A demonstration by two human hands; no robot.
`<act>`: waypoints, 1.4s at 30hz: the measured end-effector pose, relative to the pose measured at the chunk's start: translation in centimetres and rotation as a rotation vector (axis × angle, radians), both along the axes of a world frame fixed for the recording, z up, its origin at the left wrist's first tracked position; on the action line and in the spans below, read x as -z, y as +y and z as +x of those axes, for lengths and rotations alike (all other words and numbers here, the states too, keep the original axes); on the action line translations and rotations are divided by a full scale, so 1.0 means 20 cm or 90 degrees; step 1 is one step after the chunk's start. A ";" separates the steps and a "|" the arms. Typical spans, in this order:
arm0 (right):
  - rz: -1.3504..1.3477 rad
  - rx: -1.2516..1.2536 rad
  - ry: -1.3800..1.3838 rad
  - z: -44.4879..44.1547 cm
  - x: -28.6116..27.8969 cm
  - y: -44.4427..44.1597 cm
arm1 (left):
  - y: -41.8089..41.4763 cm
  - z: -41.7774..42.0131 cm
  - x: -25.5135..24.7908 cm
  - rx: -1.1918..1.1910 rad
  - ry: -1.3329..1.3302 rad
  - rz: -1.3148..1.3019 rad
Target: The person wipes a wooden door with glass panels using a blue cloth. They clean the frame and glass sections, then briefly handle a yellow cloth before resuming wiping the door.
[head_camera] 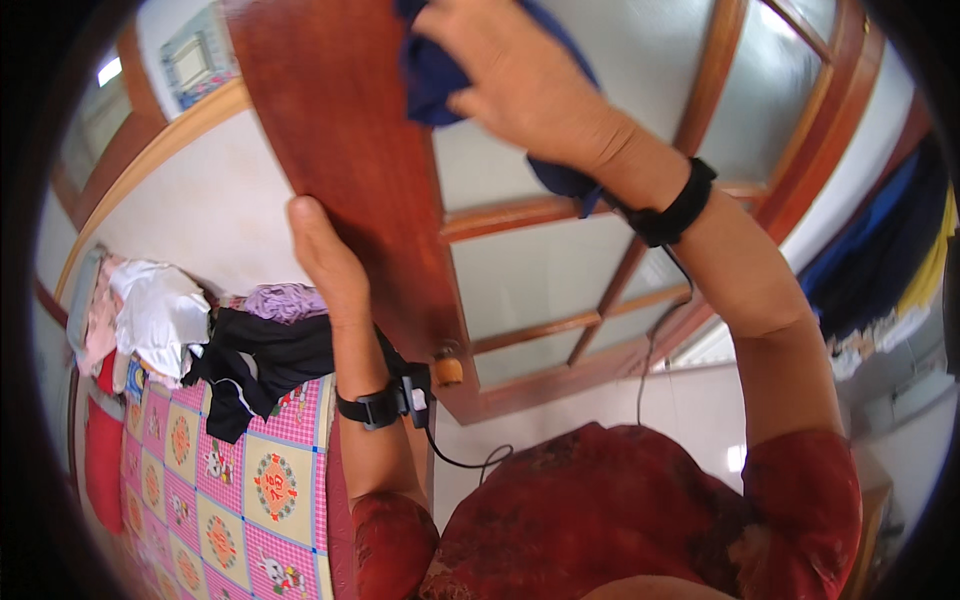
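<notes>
A reddish-brown wooden door (345,112) with frosted glass panes (536,277) stands before me. My right hand (525,94) is shut on a dark blue cloth (431,79), pressed at the upper part of the door where stile and glass meet. Lower down, my left hand (330,259) grips the door's outer edge; most of its fingers are hidden. A round door knob (448,369) sits on the stile, below and to the right of that hand. Black straps with a cable circle both of my wrists.
On the left a bed (225,480) has a pink and yellow checked cover. White clothing (161,315), a black garment (262,360) and a lilac cloth (285,301) lie on it. Dark clothes (870,240) hang at right. Pale floor tiles (697,401) show below the door.
</notes>
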State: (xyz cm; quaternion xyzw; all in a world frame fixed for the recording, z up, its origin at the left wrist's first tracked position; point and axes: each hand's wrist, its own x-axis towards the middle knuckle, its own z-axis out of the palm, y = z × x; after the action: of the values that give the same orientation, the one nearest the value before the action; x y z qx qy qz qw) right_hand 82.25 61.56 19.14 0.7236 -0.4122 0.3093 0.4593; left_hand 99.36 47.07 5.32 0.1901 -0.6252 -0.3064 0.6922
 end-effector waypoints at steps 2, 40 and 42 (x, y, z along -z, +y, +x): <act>0.068 -0.031 -0.005 -0.05 0.30 0.03 | -0.02 -0.04 0.03 -0.011 0.006 0.018; -0.458 -0.085 -0.530 -1.14 -0.13 1.21 | 0.01 -0.04 0.00 -0.183 0.017 0.116; -0.539 0.237 -0.338 -1.49 -0.18 1.26 | 0.05 -0.06 -0.06 -0.179 0.042 0.110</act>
State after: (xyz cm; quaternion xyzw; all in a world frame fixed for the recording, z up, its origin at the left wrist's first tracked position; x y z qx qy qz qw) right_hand 52.51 86.68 22.80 0.2868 -0.4746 0.5343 0.6380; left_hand 98.24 48.15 6.43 0.3246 -0.5406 -0.2655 0.7293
